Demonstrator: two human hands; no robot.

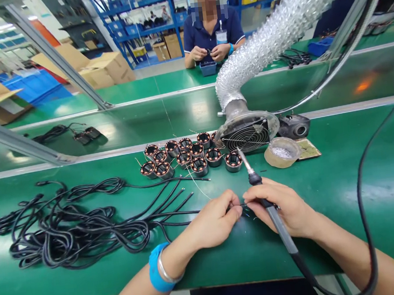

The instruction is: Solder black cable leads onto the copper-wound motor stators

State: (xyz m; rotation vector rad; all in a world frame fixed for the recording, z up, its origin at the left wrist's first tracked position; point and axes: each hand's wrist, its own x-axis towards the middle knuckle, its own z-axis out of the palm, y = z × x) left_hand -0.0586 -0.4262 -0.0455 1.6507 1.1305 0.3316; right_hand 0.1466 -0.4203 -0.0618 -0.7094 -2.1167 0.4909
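My left hand (221,215) is closed, thumb and fingers pinching the end of a black cable (193,212). Thin solder wire (198,183) runs up from that hand towards the motor stators. A soldering iron (277,219) rests in my right hand (282,204), its tip pointing up and away; the thumb and index finger of this hand also come close to the cable's end. Small coloured wire ends show between the two hands. Beyond them stand several copper-wound stators (199,166), with one (233,161) slightly apart at the right.
A pile of black cables (75,226) lies at left. Behind the iron's tip is a fume extractor (248,135) with a silver duct (276,26). A round tub (282,152) and a sponge (308,149) sit at right. Across the bench, a co-worker (212,33) handles small parts over a blue bin (209,68).
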